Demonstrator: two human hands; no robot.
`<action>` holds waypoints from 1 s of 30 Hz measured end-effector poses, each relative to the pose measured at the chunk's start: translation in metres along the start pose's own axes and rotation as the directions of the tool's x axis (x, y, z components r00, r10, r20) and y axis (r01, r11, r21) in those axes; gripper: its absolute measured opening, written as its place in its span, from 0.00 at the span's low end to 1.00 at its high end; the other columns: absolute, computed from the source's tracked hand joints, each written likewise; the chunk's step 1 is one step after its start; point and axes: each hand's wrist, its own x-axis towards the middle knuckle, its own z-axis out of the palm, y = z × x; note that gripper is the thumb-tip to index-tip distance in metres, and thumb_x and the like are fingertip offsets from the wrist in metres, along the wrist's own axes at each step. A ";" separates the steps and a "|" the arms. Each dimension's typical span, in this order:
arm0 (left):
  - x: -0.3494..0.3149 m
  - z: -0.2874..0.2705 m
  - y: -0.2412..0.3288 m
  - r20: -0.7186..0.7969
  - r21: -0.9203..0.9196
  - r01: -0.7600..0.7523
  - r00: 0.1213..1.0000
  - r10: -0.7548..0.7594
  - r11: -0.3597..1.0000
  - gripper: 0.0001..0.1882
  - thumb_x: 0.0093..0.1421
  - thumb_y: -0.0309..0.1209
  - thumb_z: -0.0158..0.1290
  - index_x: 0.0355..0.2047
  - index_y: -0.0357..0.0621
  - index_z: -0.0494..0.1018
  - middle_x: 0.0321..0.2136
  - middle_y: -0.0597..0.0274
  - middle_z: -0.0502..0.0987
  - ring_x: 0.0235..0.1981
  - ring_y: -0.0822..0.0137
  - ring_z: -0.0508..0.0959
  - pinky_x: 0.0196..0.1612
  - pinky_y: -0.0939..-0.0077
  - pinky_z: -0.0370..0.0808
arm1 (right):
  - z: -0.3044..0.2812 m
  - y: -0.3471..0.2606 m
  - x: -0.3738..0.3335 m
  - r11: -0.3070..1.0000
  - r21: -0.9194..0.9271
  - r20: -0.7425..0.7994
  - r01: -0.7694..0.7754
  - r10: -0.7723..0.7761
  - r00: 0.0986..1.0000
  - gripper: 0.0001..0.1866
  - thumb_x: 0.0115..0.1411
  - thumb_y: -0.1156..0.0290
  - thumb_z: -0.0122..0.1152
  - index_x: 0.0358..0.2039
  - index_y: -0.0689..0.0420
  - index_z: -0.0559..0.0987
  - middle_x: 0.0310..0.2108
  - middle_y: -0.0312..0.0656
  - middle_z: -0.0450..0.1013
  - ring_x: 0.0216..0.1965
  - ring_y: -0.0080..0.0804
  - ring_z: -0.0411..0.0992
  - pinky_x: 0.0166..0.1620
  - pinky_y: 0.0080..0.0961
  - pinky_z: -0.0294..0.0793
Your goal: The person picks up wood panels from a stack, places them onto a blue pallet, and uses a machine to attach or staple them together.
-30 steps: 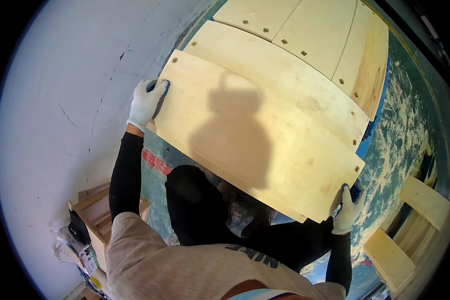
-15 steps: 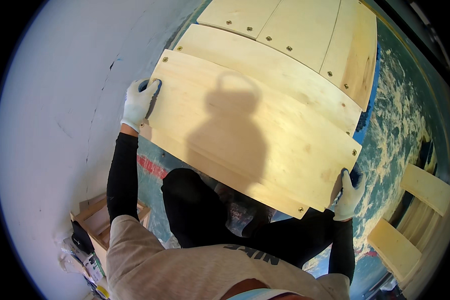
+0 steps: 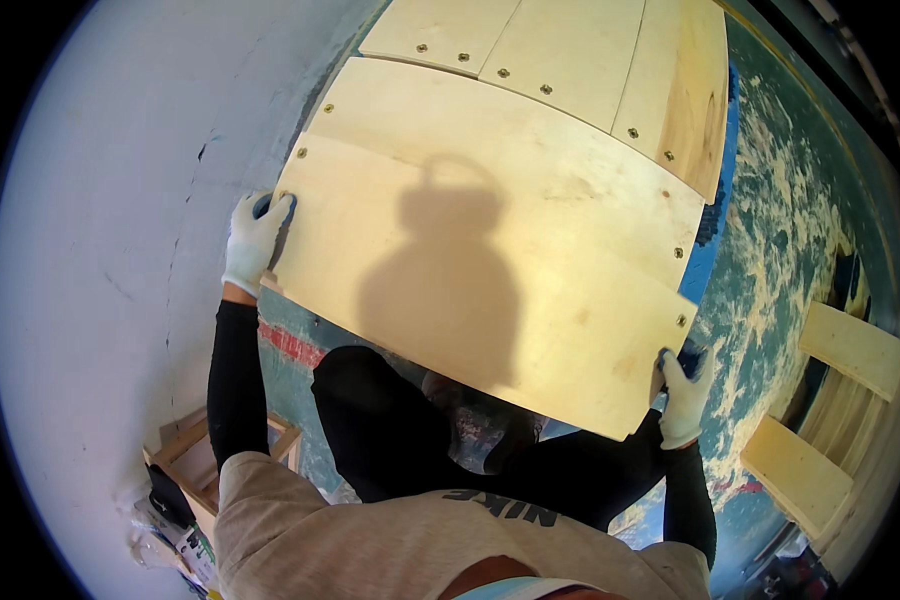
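Observation:
A pale wooden panel, with brass-coloured fittings at its corners, spans the space in front of my knees. My left hand, in a white glove with blue-coated fingers, is closed around its left end. At its right end, my gloved right hand grips the edge, thumb on top and the other fingers partly hidden. The held panel overlaps another similar wooden panel lying just beyond it. Shadow falls across the middle of both.
Several more pale panels lie at the far side on a blue support. Wooden pieces sit at the right on the dusty green floor. A wooden frame stands lower left, beside the pale wall.
Both hands have drawn the held panel toward me, exposing more of the panel beyond it. The fitting at its near right corner no longer shows. The view has shifted slightly.

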 end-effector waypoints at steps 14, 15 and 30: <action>-0.009 0.008 0.010 -0.054 0.491 -0.086 0.990 0.128 0.867 0.30 0.54 0.47 0.62 0.50 0.38 0.77 0.42 0.43 0.79 0.44 0.47 0.78 0.49 0.60 0.74 | 0.007 0.010 -0.024 0.989 -0.138 0.120 -0.047 0.064 0.991 0.10 0.62 0.79 0.60 0.42 0.60 0.69 0.31 0.36 0.73 0.32 0.21 0.71 0.37 0.19 0.70; -0.001 0.014 0.020 -0.124 0.551 -0.198 0.941 0.314 0.810 0.30 0.54 0.47 0.62 0.51 0.39 0.76 0.44 0.44 0.78 0.47 0.46 0.77 0.51 0.58 0.73 | 0.004 0.018 -0.023 0.987 -0.160 0.116 -0.016 0.035 0.993 0.11 0.63 0.79 0.60 0.43 0.60 0.69 0.32 0.36 0.73 0.32 0.20 0.71 0.38 0.18 0.70; 0.205 0.129 0.133 -0.015 0.503 -0.143 0.985 0.174 0.852 0.33 0.54 0.50 0.59 0.57 0.47 0.74 0.53 0.54 0.78 0.57 0.53 0.75 0.62 0.56 0.66 | 0.001 0.025 -0.028 0.997 -0.049 0.131 -0.053 0.059 0.990 0.17 0.63 0.77 0.62 0.51 0.60 0.69 0.38 0.37 0.73 0.36 0.22 0.72 0.40 0.20 0.73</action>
